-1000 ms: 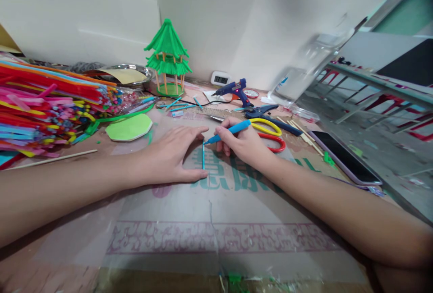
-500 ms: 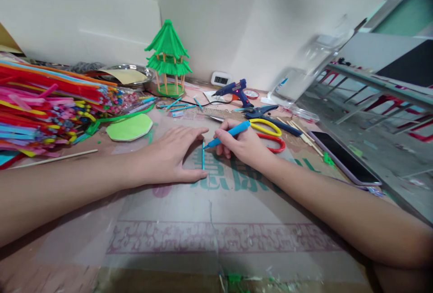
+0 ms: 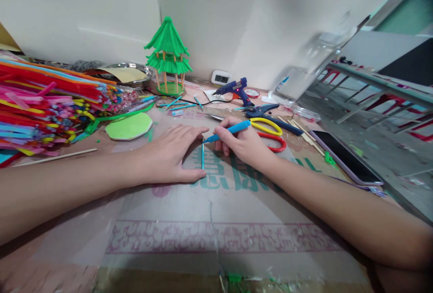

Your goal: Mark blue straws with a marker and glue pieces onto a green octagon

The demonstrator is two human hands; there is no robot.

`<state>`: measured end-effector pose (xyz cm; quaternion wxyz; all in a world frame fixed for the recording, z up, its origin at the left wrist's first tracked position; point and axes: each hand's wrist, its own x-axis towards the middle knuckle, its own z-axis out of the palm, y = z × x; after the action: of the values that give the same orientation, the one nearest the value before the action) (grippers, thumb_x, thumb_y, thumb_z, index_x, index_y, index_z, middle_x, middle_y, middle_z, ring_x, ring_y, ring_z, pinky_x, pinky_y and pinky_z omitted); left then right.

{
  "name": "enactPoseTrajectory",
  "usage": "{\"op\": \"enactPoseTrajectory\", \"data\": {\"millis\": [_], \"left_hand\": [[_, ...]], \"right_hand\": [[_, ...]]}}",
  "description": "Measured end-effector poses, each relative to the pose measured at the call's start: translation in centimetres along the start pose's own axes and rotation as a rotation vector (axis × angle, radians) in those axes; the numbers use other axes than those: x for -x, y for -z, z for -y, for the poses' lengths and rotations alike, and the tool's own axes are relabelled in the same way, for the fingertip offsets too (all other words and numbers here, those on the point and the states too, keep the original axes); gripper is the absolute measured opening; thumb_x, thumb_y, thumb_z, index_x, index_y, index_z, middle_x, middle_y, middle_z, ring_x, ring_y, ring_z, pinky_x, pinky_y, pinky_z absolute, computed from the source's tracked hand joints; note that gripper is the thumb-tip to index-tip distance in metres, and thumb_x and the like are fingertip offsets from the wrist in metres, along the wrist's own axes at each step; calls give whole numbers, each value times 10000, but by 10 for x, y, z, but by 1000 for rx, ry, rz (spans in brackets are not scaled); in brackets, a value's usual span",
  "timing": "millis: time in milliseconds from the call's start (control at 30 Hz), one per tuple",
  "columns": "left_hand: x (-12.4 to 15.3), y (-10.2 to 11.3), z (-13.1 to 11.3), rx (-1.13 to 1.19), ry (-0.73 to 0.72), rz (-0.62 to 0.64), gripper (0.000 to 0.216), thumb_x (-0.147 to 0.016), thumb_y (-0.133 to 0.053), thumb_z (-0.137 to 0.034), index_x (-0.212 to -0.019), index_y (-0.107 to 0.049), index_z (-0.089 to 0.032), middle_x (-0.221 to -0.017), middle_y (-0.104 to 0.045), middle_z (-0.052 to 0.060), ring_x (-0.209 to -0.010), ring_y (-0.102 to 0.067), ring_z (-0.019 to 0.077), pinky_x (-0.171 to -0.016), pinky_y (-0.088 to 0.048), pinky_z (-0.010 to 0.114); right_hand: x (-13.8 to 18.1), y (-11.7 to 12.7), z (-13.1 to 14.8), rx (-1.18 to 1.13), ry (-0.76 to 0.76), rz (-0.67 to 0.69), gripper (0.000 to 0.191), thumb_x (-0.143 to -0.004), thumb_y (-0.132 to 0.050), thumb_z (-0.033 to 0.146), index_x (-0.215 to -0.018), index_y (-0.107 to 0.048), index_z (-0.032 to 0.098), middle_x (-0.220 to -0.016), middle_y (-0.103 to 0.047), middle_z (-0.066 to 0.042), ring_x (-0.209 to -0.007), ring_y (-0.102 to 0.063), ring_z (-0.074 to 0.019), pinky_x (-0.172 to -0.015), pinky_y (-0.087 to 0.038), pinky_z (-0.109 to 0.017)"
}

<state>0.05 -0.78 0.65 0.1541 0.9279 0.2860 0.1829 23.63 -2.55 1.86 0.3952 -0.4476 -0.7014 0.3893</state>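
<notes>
Between the thumb and fingers of my left hand (image 3: 172,153) a thin short stick (image 3: 203,157), coloured blue, is held by its two ends just over the plastic sheet. My right hand (image 3: 238,139) grips a blue marker (image 3: 233,130), whose tip touches the stick near its far end. Right behind that hand lie scissors (image 3: 267,126) with one yellow and one red handle loop. A light green octagonal piece (image 3: 129,126) lies beyond my left forearm.
A green two-tiered pavilion model (image 3: 168,56) stands at the back. Pipe cleaners (image 3: 43,108) are heaped at left. A glue gun (image 3: 235,89), pliers (image 3: 267,115), a small digital clock (image 3: 221,77) and a phone (image 3: 347,155) lie behind and right.
The marker tip has moved along the stick towards its far end, and more of the stick shows blue. My left hand keeps its hold.
</notes>
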Motion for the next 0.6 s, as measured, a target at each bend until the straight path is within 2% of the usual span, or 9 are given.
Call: {"op": "enactPoseTrajectory", "data": {"millis": [233,467,600], "left_hand": [[1,-1,1,-20,19,17,864,-831,-712,-632,-1525,-445,-194,-1504,-569,191,-1392,-539,414,-1171,-443,618],[0,0,0,-44,17,27,860,-835,-698,-635,-1528,-440,-195,-1488,-580,187,-1388,-540,413,-1174,-442,623],[-1,2,-3,-49,41,50,886,-833,-683,-653,-1530,-442,-162,-1483,-577,205,-1395,-531,425,-1196,-416,634]], "right_hand": [[4,0,4,0,-45,61,300,-933,-693,451,-821,-535,222,-577,-659,34,-422,-521,-88,-420,-423,-205],[3,-1,5,16,-32,2,259,-964,-639,441,-868,-533,226,-614,-671,32,-430,-536,-90,-417,-415,-202],[3,0,5,13,-35,26,268,-952,-652,439,-847,-538,221,-598,-669,29,-428,-529,-89,-417,-414,-199]]}}
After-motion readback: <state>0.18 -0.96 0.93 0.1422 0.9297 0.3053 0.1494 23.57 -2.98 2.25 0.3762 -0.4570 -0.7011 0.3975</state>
